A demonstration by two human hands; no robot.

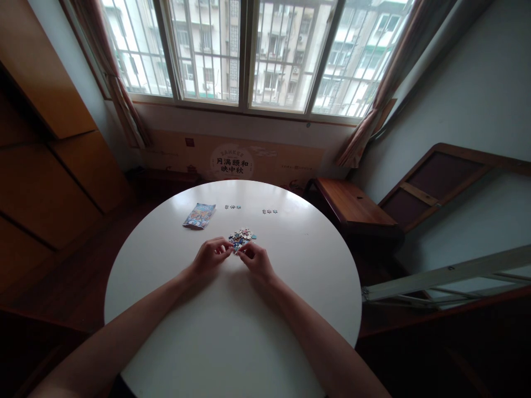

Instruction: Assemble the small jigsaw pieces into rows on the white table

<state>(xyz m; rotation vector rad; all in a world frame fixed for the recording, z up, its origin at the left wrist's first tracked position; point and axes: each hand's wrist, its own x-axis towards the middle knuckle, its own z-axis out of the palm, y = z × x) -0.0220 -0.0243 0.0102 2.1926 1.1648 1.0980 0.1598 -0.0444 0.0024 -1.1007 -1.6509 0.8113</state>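
A small heap of jigsaw puzzle pieces (244,235), some pale side up and others blue and multicoloured, lies near the middle of the white round table (232,337). At its near left edge, my left hand (212,251) is closed in a pinch at a puzzle piece. Just across from it, my right hand (256,260) pinches at the near right edge, thumb and forefinger together on a piece. The fingertips are almost meeting, and they partly hide the small pieces between them.
Beyond the heap lie two short rows of pieces, a left row (233,207) and a right row (269,211). A colourful printed packet (199,216) rests at the left. A wooden bench (352,202) stands past the table's right edge, below a barred window (249,55).
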